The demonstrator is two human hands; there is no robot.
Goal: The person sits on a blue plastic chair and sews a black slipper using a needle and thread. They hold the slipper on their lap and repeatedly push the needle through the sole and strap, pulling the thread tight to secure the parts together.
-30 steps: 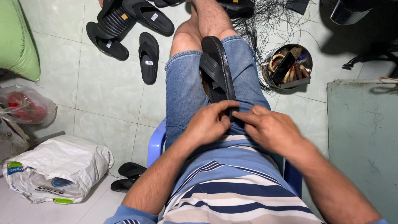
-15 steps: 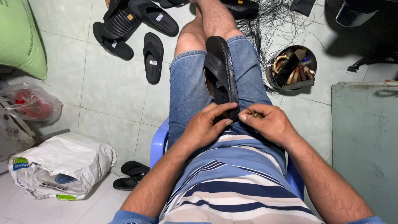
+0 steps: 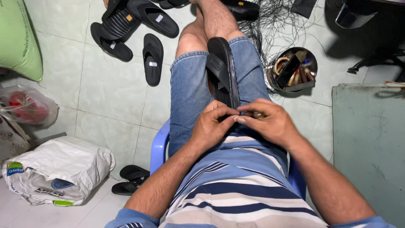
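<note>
A black sandal (image 3: pixel 222 69) lies lengthwise on my lap between my thighs, over denim shorts. My left hand (image 3: pixel 213 124) grips its near heel end with curled fingers. My right hand (image 3: pixel 270 122) meets it at the same end, fingertips pinched at the sandal's edge, with a small brownish thing barely visible under the fingers. I cannot tell what that small thing is. I sit on a blue plastic chair (image 3: pixel 159 147).
Several loose black sandals (image 3: pixel 152 59) lie on the tiled floor ahead left. A round metal tin of tools (image 3: pixel 292 70) stands to the right, black thread (image 3: pixel 278 21) beyond it. A white sack (image 3: pixel 59 169), a green sack (image 3: pixel 19 40) and a grey board (image 3: pixel 367 135) flank me.
Both hands have drawn closer together at the sandal's heel end, fingertips now touching. The view has shifted slightly; the sandal stays on my lap.
</note>
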